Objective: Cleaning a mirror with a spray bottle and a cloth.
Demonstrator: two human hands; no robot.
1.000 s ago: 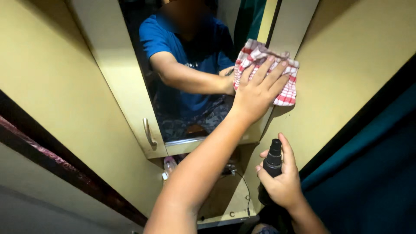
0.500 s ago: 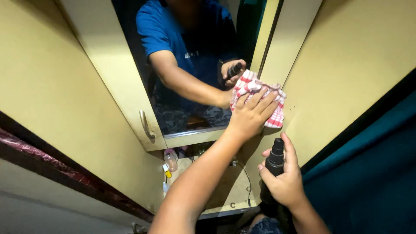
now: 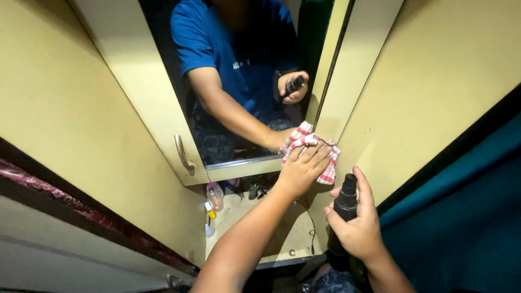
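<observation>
So, our left hand is flat with fingers spread, pressing a red-and-white checked cloth against the lower right corner of the mirror, right by the cream frame. Our right hand is clenched around a black spray bottle, held upright just below and to the right of the cloth, near the teal curtain. The mirror sits in a cream cabinet door with a curved handle by its lower left corner. Below, we see a little shelf with small bottles at its left end.
</observation>
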